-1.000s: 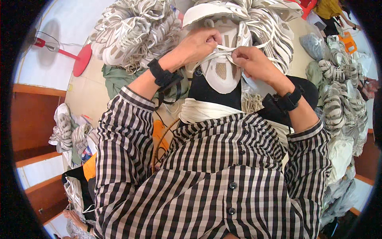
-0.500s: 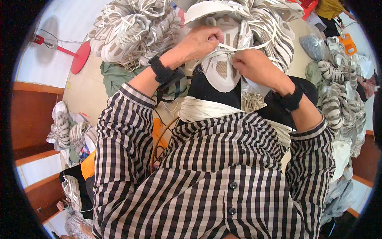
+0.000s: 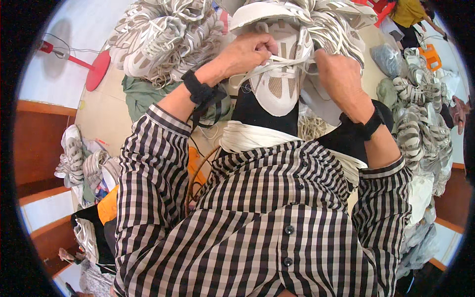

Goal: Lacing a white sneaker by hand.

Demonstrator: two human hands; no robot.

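Note:
A beige and white shoe upper (image 3: 273, 96) with mesh panels lies over my dark-clothed leg, its toe toward me. A cream shoelace (image 3: 292, 63) crosses it between my hands. My left hand (image 3: 250, 53) pinches the lace at the upper's left side, thumb and forefinger pressed together. On the right, my right hand (image 3: 340, 79) is closed on the lace too, just off the shoe; its fingertips are partly hidden. A thick bundle of cream laces (image 3: 252, 137) rests across my lap below the toe.
Large heaps of similar shoe uppers (image 3: 163, 42) stand beyond my left hand and behind my right hand. Further uppers (image 3: 410, 126) line the right side. A red round-based stand (image 3: 98, 70) is at far left. Green cloth (image 3: 143, 96) lies near my left forearm.
My right hand has moved right and slightly away from me, off the shoe's side, drawing the lace out. My left hand has stayed nearly in place.

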